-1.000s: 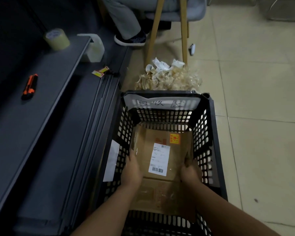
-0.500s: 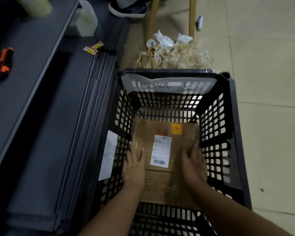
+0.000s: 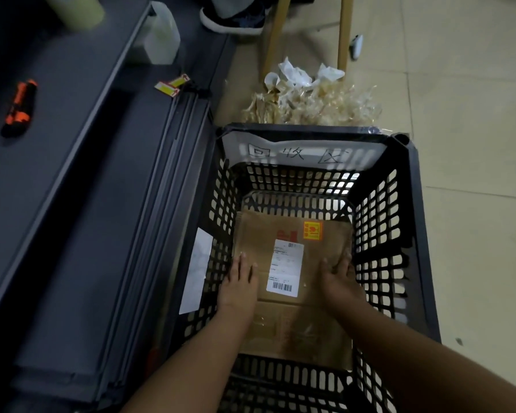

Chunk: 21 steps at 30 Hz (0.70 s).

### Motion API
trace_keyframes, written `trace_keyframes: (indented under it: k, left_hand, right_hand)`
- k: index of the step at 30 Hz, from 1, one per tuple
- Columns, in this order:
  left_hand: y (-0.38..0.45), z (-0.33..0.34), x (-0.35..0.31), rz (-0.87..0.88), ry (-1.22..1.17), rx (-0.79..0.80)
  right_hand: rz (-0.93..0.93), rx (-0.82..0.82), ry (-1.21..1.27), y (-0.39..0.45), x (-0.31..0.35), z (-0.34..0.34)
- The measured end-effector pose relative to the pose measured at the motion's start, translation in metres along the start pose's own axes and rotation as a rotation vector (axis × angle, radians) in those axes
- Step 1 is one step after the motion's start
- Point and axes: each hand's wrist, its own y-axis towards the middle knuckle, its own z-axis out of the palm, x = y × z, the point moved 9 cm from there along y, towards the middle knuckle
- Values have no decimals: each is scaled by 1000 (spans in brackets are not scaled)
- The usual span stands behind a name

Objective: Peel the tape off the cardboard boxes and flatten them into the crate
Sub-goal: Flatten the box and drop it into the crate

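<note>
Far left of the frame: lay an orange-and-black utility knife (image 3: 20, 107) on the dark counter (image 3: 57, 150), with a yellowish tape roll (image 3: 76, 8) at the top edge, cut off by the frame. Right of these, stood a translucent plastic bottle (image 3: 161, 35) on the lower dark ledge, and lay a small yellow-and-red tag (image 3: 172, 84) near it.

Centre of the frame: sat on the tiled floor (image 3: 474, 144) a black perforated crate (image 3: 420, 234), a white handwritten label (image 3: 301, 153) across its far rim and a white paper slip (image 3: 198, 271) on its left wall. Lay flat on the crate bottom a flattened cardboard box (image 3: 292, 281), bearing a white shipping label (image 3: 286, 269) with barcode and a yellow-orange sticker (image 3: 312, 230).

Rested on the box's left edge the left hand (image 3: 240, 286), fingers straight and close together, palm down. Pressed on the box's right side the right hand (image 3: 338, 277), fingers extended and slightly spread, flat against the cardboard.

Beyond the crate, upper centre: lay heaped a pile of peeled tape strips and crumpled white paper (image 3: 307, 96), between two wooden chair legs (image 3: 273, 37). Showed at the top edge a dark shoe with white sole (image 3: 233, 20).
</note>
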Motion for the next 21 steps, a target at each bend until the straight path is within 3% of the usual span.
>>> trace_keyframes:
  k: [5,12,15,18,21]
  left_hand:
    - [-32,-30,2,14,-132,-9]
    - [-99,-111,7,50,-212,-308]
    - [-129,-142,16,73,-211,-405]
    - [-157,-161,29,56,-210,-450]
    - [-189,-174,46,10,-358,-468]
  right_hand:
    - [92,107,-86,-8,7,-24]
    - [-418,72,-277,-73,70,-89]
    - [-519,116,-376,-101,81,-105]
    - [-563,58,-413,-127,87,-125]
    - [-604,-18,-388,-154,98,-144]
